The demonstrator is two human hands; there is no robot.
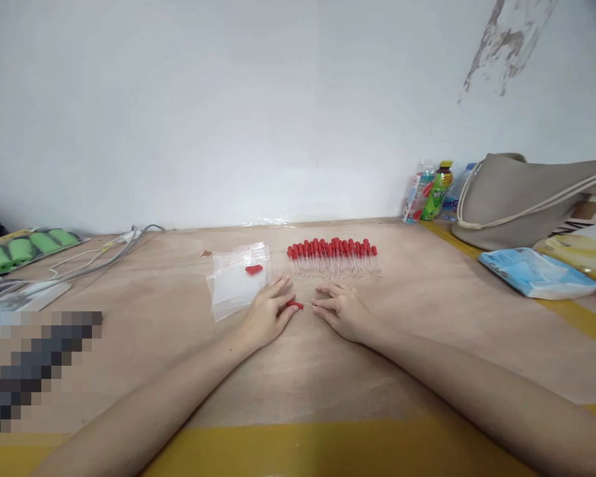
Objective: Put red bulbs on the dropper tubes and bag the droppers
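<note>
Between my hands lies a dropper [297, 305] with a red bulb and a thin clear tube. My left hand [267, 313] pinches the red bulb between thumb and fingers. At the other end, my right hand [346, 314] grips the tube near its tip, hiding that tip. Just beyond the hands, several more red-bulbed droppers [334, 248] are lined up side by side, their clear tubes pointing toward me. Clear zip bags [238, 291] lie flat beside my left hand, with a small red rubber piece [253, 269] on or in them; I cannot tell which.
Along the right side are drink bottles [437, 192], a grey bag [526, 199] and a blue-white packet [536, 273]. Cables [114, 250] and a pack of green rolls [22, 250] are at left. A white wall [203, 119] closes off the table's back edge.
</note>
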